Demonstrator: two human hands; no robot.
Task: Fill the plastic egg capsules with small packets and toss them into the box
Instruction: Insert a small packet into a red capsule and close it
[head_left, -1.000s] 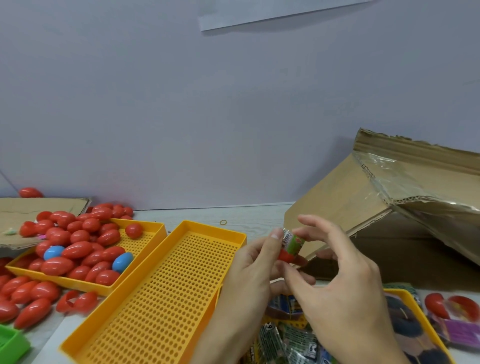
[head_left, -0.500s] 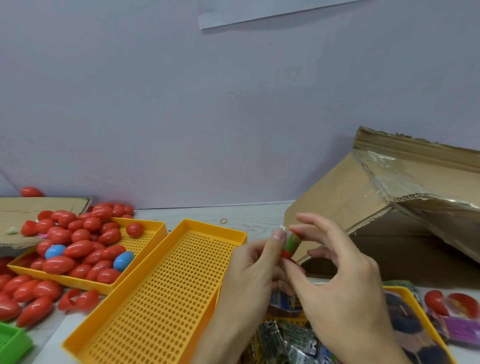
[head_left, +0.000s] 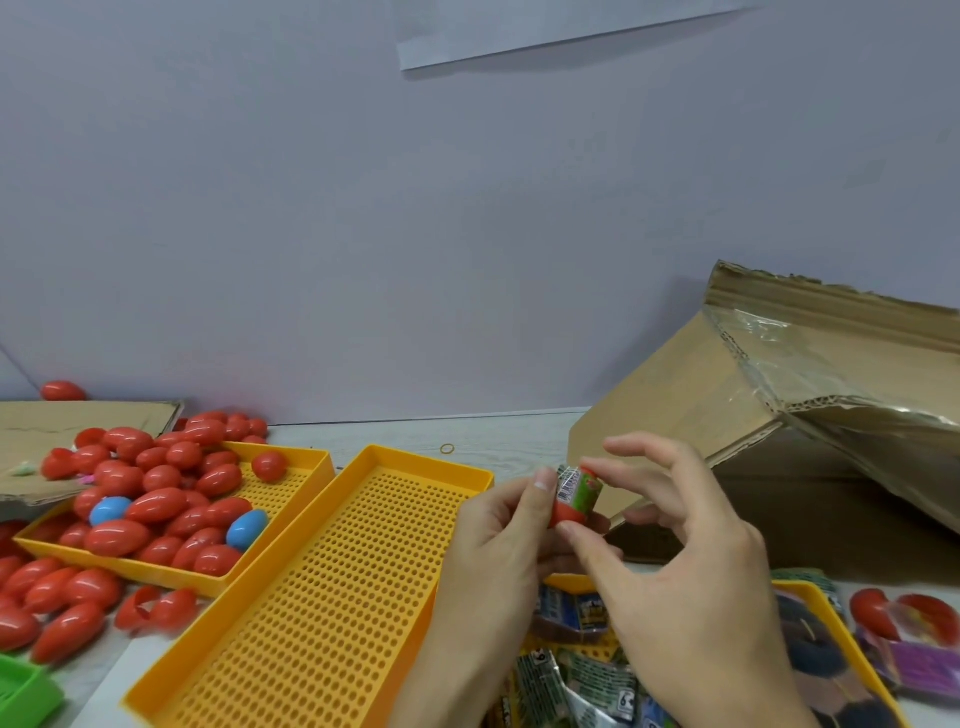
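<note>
Capsule: red half shell (head_left: 567, 513) pinched in my left hand (head_left: 498, 540), raised above the near right corner of the empty yellow tray (head_left: 332, 582).
Packet: small green packet (head_left: 577, 488), rolled up and standing out of the top of the red half shell, only partly inside it.
Left fingers: my thumb lies along the left side of the shell, the other fingers curl behind and under it, gripping it.
Right fingers: my right hand (head_left: 691, 561) has its thumb tip against the lower edge of the shell and its forefinger tip on the top of the packet, pinching it; the other fingers are spread loosely above.
Box: cardboard box (head_left: 737, 395) lies on its side to the right of the empty yellow tray, its open mouth dark behind my right hand.
Spare packets: heap of small packets (head_left: 566, 680) in another yellow tray (head_left: 826, 618) just right of the empty one, under my wrists.
Spare capsules: pile of red capsules (head_left: 156, 499) with two blue ones in a third yellow tray (head_left: 306, 483) to the left of the empty one, more red ones loose beside it.
Green tray: corner of a green tray (head_left: 26, 691) well left of the empty tray's near end.
</note>
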